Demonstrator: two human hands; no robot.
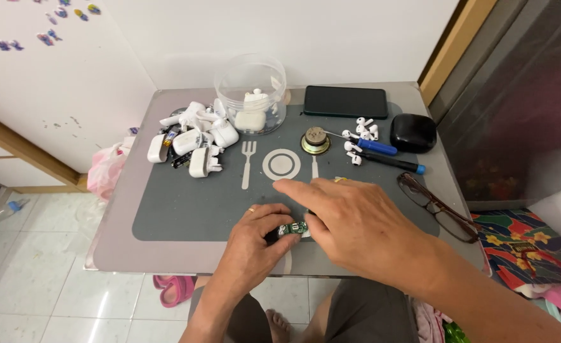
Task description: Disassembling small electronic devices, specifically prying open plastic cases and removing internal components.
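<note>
Here, the left hand (257, 236) is pinching a small green circuit board (292, 227) between thumb and fingers, just below the white plate-and-cutlery motif (281, 164) printed on the dark grey placemat (185, 209) that is covering the grey bench (121, 254). The right hand (350, 223) is lying over the board's right end with its fingers loosely spread and its index finger extended toward the motif; whether it is gripping anything cannot be told. Left of the motif, a heap of white plastic earbud charging cases (194, 140) is resting. Above the motif, a clear round plastic tub (250, 92) is holding more white parts. Just right of the motif, a small round brass-rimmed speaker driver (315, 141) is sitting, and beyond it loose white earbuds (363, 130), a blue-handled screwdriver (375, 147) and a black screwdriver with a blue cap (394, 163). Further right of the motif, a glossy black oval case (412, 132) and brown-framed spectacles (436, 206) are lying. A black smartphone (346, 101) is lying above and right of the motif.
</note>
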